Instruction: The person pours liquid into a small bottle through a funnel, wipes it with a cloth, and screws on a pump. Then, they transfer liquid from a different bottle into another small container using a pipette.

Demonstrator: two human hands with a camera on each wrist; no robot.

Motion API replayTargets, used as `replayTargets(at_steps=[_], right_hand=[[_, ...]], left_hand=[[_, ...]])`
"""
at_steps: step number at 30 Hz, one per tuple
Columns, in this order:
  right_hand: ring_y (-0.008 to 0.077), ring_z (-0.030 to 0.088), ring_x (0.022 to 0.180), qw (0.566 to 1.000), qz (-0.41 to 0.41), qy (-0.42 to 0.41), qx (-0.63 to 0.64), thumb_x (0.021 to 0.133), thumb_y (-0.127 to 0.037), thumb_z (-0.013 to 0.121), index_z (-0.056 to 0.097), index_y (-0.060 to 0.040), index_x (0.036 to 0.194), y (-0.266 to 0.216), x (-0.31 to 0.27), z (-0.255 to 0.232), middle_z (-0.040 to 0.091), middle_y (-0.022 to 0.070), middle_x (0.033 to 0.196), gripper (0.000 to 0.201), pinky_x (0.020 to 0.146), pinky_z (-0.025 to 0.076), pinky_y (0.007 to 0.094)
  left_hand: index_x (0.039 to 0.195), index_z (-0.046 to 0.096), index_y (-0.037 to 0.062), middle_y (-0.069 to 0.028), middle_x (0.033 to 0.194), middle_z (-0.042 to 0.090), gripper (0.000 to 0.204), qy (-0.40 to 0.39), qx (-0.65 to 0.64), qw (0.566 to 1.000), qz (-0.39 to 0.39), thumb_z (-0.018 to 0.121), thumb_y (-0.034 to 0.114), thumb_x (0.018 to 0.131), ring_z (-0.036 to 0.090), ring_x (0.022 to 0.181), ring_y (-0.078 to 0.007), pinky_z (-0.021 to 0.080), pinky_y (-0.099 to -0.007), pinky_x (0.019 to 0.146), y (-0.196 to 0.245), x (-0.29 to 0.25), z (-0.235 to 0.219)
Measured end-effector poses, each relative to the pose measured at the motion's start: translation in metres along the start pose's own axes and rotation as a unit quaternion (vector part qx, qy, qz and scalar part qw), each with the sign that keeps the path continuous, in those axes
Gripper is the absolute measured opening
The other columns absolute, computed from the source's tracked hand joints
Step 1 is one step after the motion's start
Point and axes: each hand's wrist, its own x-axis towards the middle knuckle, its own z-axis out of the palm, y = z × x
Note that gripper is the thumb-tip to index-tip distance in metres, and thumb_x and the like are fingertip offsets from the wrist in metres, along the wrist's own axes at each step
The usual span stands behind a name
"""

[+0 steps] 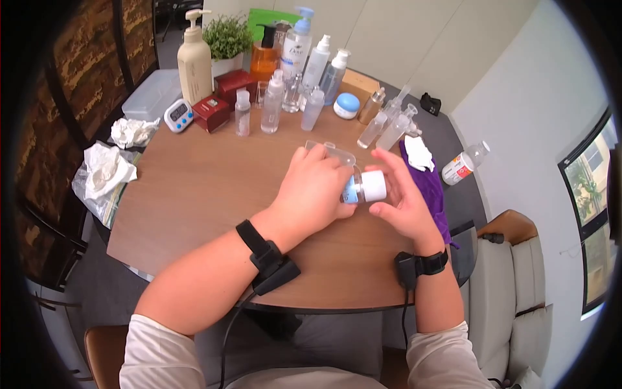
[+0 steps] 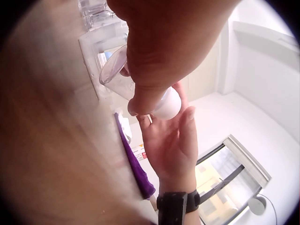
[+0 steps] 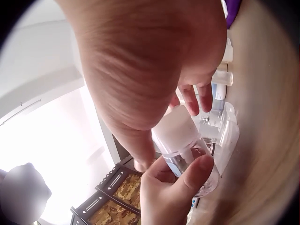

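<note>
My left hand (image 1: 316, 185) grips a small clear bottle (image 1: 350, 190) with a pale blue label, tilted on its side above the table. Its white cap (image 1: 374, 186) points toward my right hand (image 1: 408, 201). The right fingers and thumb are spread around the cap without gripping it. In the right wrist view, the left thumb (image 3: 199, 171) presses along the clear bottle wall (image 3: 206, 183) below the cap (image 3: 176, 129). The left wrist view shows the flared clear base (image 2: 112, 75) of the bottle. Just behind the left hand lies a clear plastic tray (image 1: 340, 154), partly hidden.
Several small clear bottles (image 1: 272, 107) stand behind the hands, with pump bottles (image 1: 194, 65), a blue-lidded jar (image 1: 346, 106), red boxes (image 1: 210, 113) and a timer (image 1: 178, 115). Crumpled tissues (image 1: 110, 170) lie left. A purple cloth (image 1: 421, 185) and drink bottle (image 1: 465, 163) are right.
</note>
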Motion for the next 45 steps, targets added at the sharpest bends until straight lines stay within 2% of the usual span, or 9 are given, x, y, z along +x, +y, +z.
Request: replayTargets(at_steps=[7, 9, 10, 12, 15, 27, 31, 37, 45], right_hand=[[0.0189, 0.057, 0.126, 0.997, 0.071, 0.023, -0.012, 0.091, -0.023, 0.085, 0.04, -0.002, 0.16, 0.013, -0.003, -0.006, 0.05, 0.0103, 0.144, 0.085, 0.109, 0.049, 0.0356], [0.0127, 0.063, 0.107, 0.995, 0.089, 0.038, -0.017, 0.094, -0.025, 0.082, 0.046, -0.0016, 0.156, 0.01, -0.003, -0.004, 0.062, 0.0062, 0.124, 0.075, 0.094, 0.052, 0.0291], [0.0127, 0.063, 0.107, 0.996, 0.085, 0.038, -0.015, 0.094, -0.025, 0.082, 0.046, -0.0016, 0.156, 0.009, -0.002, -0.004, 0.062, 0.0062, 0.124, 0.075, 0.094, 0.052, 0.0291], [0.008, 0.061, 0.091, 0.989, 0.112, 0.049, -0.08, 0.098, -0.025, 0.078, 0.054, -0.0002, 0.149, 0.009, -0.004, -0.005, 0.066, 0.0017, 0.105, 0.062, 0.082, 0.051, 0.0246], [0.0058, 0.057, 0.083, 0.991, 0.088, 0.061, -0.085, 0.099, -0.023, 0.076, 0.061, 0.0011, 0.141, 0.009, -0.005, -0.003, 0.066, -0.0003, 0.098, 0.05, 0.075, 0.049, 0.0231], [0.0067, 0.057, 0.078, 0.99, 0.087, 0.082, -0.073, 0.093, -0.007, 0.076, 0.068, -0.0009, 0.133, 0.016, -0.009, -0.008, 0.068, 0.0007, 0.097, 0.042, 0.071, 0.049, 0.0233], [0.0066, 0.058, 0.081, 0.991, 0.072, 0.105, -0.039, 0.092, -0.006, 0.076, 0.068, -0.001, 0.133, 0.017, -0.011, -0.007, 0.069, 0.0006, 0.1, 0.042, 0.071, 0.049, 0.0232], [0.0168, 0.06, 0.078, 0.984, 0.019, 0.067, -0.161, 0.085, -0.022, 0.085, 0.069, -0.0051, 0.131, 0.019, -0.01, -0.016, 0.067, 0.0068, 0.097, 0.051, 0.069, 0.049, 0.029], [0.0164, 0.06, 0.08, 0.983, 0.005, 0.077, -0.167, 0.087, -0.016, 0.084, 0.067, -0.0054, 0.134, 0.003, -0.006, -0.016, 0.066, 0.0062, 0.101, 0.051, 0.069, 0.051, 0.028]], left_hand=[[0.1, 0.079, 0.0118, -0.0042, 0.094, 0.072, 0.042, -0.011, -0.002, 1.0, 0.009, 0.091, 0.034, 0.067, 0.059, 0.105, -0.0277, 0.044, -0.0406, 0.092, 0.003, 0.001, -0.001], [0.099, 0.079, 0.0115, -0.0042, 0.094, 0.072, 0.041, -0.006, 0.003, 1.0, 0.009, 0.091, 0.034, 0.067, 0.059, 0.105, -0.0276, 0.044, -0.0406, 0.092, 0.004, 0.002, 0.0], [0.099, 0.078, 0.0112, -0.0043, 0.094, 0.072, 0.041, -0.001, 0.004, 1.0, 0.009, 0.091, 0.034, 0.067, 0.059, 0.104, -0.0275, 0.044, -0.0406, 0.092, 0.004, 0.002, 0.0], [0.099, 0.078, 0.011, -0.0043, 0.094, 0.071, 0.041, -0.001, 0.01, 1.0, 0.011, 0.09, 0.034, 0.067, 0.059, 0.104, -0.0274, 0.044, -0.0407, 0.092, 0.004, 0.002, -0.001], [0.099, 0.078, 0.0108, -0.0043, 0.095, 0.071, 0.041, -0.007, 0.018, 1.0, 0.01, 0.09, 0.033, 0.067, 0.059, 0.104, -0.0272, 0.044, -0.041, 0.092, 0.004, 0.003, -0.001], [0.107, 0.076, 0.0107, -0.0047, 0.097, 0.07, 0.045, -0.044, -0.012, 0.999, -0.004, 0.089, 0.032, 0.07, 0.059, 0.105, -0.0269, 0.043, -0.0424, 0.089, 0.011, 0.007, -0.001], [0.114, 0.074, 0.0112, -0.0032, 0.101, 0.069, 0.05, -0.049, -0.021, 0.999, -0.013, 0.089, 0.03, 0.07, 0.059, 0.104, -0.0264, 0.043, -0.0417, 0.088, 0.014, 0.01, -0.003], [0.124, 0.072, 0.0135, -0.0015, 0.105, 0.068, 0.058, -0.048, -0.024, 0.998, -0.017, 0.088, 0.027, 0.07, 0.059, 0.103, -0.0254, 0.043, -0.0412, 0.088, 0.013, 0.01, -0.002], [0.132, 0.069, 0.0142, -0.0032, 0.11, 0.067, 0.066, -0.03, -0.036, 0.999, -0.023, 0.089, 0.024, 0.07, 0.06, 0.103, -0.0263, 0.041, -0.0425, 0.087, 0.018, 0.015, -0.008]])
